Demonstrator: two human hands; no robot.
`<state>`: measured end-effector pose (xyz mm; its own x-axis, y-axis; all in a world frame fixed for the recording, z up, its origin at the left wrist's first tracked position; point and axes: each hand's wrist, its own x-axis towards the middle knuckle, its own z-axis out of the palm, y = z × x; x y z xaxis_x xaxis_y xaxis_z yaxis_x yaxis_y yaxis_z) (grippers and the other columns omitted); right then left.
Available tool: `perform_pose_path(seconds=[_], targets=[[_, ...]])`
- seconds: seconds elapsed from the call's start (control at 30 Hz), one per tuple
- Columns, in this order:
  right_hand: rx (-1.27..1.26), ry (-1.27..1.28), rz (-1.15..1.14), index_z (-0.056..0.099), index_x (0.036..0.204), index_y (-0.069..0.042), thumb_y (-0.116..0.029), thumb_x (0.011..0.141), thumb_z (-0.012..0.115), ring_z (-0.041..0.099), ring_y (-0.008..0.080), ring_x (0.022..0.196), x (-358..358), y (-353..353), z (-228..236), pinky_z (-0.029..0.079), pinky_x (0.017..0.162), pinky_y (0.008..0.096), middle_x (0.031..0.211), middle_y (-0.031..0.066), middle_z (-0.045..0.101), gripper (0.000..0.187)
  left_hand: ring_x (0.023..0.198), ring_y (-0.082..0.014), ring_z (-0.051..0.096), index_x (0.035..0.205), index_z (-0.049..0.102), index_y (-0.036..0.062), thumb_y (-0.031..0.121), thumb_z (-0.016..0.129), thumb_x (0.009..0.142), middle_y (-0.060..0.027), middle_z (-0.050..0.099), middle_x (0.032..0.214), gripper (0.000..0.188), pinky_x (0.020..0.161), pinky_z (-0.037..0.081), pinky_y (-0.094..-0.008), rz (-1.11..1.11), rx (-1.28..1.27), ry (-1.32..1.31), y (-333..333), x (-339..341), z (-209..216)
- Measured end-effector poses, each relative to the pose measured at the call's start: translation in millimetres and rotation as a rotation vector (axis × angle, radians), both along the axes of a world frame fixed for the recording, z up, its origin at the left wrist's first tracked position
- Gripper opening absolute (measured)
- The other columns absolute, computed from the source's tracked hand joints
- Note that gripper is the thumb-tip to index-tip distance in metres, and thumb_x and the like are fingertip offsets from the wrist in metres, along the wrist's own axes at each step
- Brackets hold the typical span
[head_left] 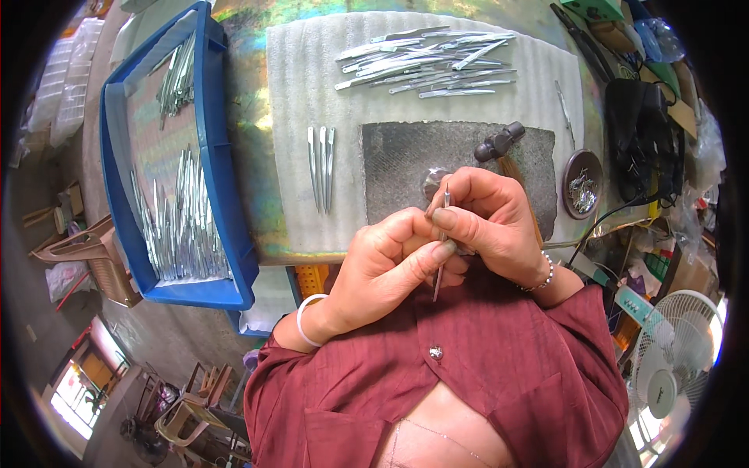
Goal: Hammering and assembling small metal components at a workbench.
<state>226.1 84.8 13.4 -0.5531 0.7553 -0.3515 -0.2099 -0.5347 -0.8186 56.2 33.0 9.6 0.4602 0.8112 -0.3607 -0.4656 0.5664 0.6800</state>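
Note:
Both hands are closed on one slim, tapered metal piece, held upright in front of my chest. My left hand pinches its lower part between thumb and fingers. My right hand grips it higher up, thumb and fingertips near its top end. Just beyond the fingers, a round shiny metal block sits on a dark grey mat, partly hidden by my right hand. A hammer lies on that mat, its wooden handle running behind my right hand.
Three similar metal pieces lie side by side on white foam sheeting, below a loose pile. A blue tray at the left holds many more. At the right are a round dish of small silver parts and a fan.

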Motion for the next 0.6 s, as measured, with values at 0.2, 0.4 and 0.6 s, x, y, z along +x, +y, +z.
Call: perform_pose_path(seconds=[0.2,0.4,0.6], targets=[[0.021,0.004,0.008,0.057,0.091,0.000,-0.006,0.090,0.058,0.055,0.0029,0.069,2.4,0.3,-0.9,0.045,0.059,0.0176,0.078,0.0001,0.059,0.006,0.080,-0.0133,0.064,0.098,0.051,-0.0021,0.007,0.051,0.094,-0.0094,0.065,0.088,0.009,0.069,0.053,-0.0245,-0.016,-0.001,0.000,1.7,0.8,-0.1],[-0.003,0.007,-0.002,0.057,0.091,-0.001,-0.007,0.089,0.059,0.053,0.0038,0.071,5.3,-1.4,-1.7,0.043,0.061,0.0183,0.081,0.0004,0.058,0.007,0.080,-0.0140,0.064,0.098,0.051,-0.0028,0.005,0.050,0.094,-0.0107,0.064,0.091,0.009,0.070,0.054,-0.0252,-0.009,-0.019,-0.009,1.5,4.2,-0.6],[0.019,-0.011,0.003,0.057,0.091,-0.001,-0.008,0.090,0.059,0.053,0.0038,0.071,6.8,-1.8,-3.5,0.043,0.060,0.0182,0.081,0.0002,0.058,0.008,0.079,-0.0138,0.064,0.098,0.051,-0.0026,0.006,0.051,0.094,-0.0102,0.065,0.088,0.009,0.069,0.053,-0.0246,-0.019,-0.016,-0.001,1.3,4.9,-1.2]])
